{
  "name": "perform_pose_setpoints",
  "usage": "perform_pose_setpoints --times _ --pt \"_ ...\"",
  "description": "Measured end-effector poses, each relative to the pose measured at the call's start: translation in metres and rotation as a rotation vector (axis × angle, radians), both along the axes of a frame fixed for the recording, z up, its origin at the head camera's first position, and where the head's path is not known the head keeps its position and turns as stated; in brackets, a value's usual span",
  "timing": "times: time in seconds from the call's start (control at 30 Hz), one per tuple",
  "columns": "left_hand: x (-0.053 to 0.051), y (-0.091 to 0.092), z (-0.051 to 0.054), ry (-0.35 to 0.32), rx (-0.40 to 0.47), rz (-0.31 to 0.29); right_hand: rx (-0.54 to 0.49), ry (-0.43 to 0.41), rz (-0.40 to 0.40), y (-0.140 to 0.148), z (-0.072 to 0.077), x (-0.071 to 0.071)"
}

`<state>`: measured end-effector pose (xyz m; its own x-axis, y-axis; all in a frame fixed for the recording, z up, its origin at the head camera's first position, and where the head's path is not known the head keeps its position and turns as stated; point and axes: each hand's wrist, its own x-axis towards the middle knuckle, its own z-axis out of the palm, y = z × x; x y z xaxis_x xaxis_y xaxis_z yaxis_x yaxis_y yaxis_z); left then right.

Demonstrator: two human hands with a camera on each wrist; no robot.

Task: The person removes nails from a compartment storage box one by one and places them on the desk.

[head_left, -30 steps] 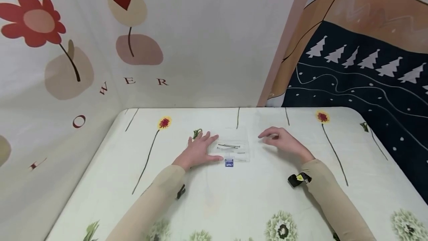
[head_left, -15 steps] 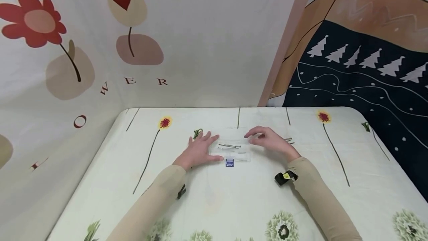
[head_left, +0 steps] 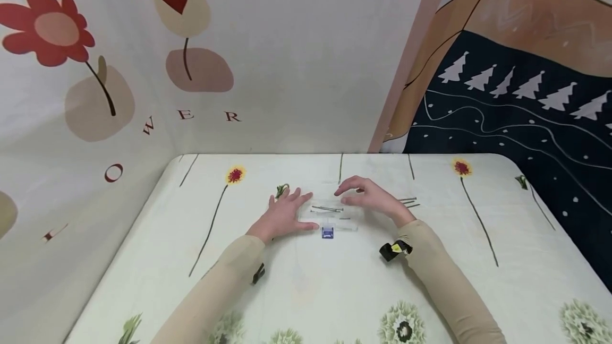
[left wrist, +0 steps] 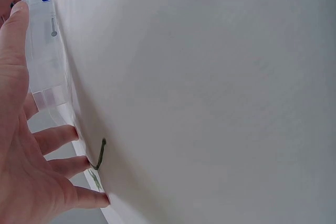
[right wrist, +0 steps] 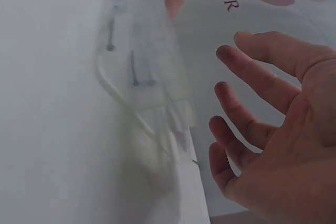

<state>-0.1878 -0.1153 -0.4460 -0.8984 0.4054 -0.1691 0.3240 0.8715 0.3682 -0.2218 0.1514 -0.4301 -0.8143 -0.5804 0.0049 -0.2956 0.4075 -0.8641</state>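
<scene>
Head view first: a pale wall cloth [head_left: 296,68] printed with flowers and red letters fills the far side and the left, and a dark cloth [head_left: 478,121] with pale trees hangs at the far right. Between them and me is a table [head_left: 334,285] under a white flowered cover. Beige sleeves run along both my arms, one [head_left: 215,285] at the left and one [head_left: 449,285] at the right.

My left hand [head_left: 282,215] is spread flat-fingered at the left side of the clear plastic box [left wrist: 46,61], its thumb along the near left part. My right hand [head_left: 375,199] grips nothing; its fingers are loosely bent, with their tips over the far right part of the box. I can't tell whether they touch it. So the box sits on the table between my two hands; the right wrist view of it is blurred.

A black device [head_left: 396,250] with a yellow label is at my right wrist. On the near side of the box is a blue latch [head_left: 327,232]. Smallest are the thin metal nails [head_left: 326,208] in the box, and a few similar loose nails [head_left: 408,199] on the table, just right of my right hand.
</scene>
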Motion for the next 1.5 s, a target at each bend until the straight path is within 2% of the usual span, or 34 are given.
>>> perform_pose_setpoints --times 0.23,0.4,0.6,0.9,1.33,1.5 --pt "0.001 -0.001 -0.001 -0.015 -0.004 0.0 0.105 0.105 0.071 -0.013 -0.014 0.003" --pt "0.001 -0.001 0.001 -0.006 -0.008 0.002 0.2 0.169 0.059 -0.02 -0.018 0.006" --pt "0.001 -0.001 0.0 0.004 -0.006 -0.006 0.261 0.185 0.069 -0.025 -0.017 0.011" --pt "0.0 -0.001 -0.001 0.008 -0.008 -0.012 0.269 0.173 0.047 -0.028 -0.018 0.01" --pt "-0.002 0.001 -0.002 0.002 -0.023 -0.005 0.185 0.103 -0.05 -0.031 -0.023 0.008" --pt "-0.002 0.0 -0.003 0.012 -0.022 -0.01 0.17 0.101 -0.071 -0.031 -0.025 0.008"
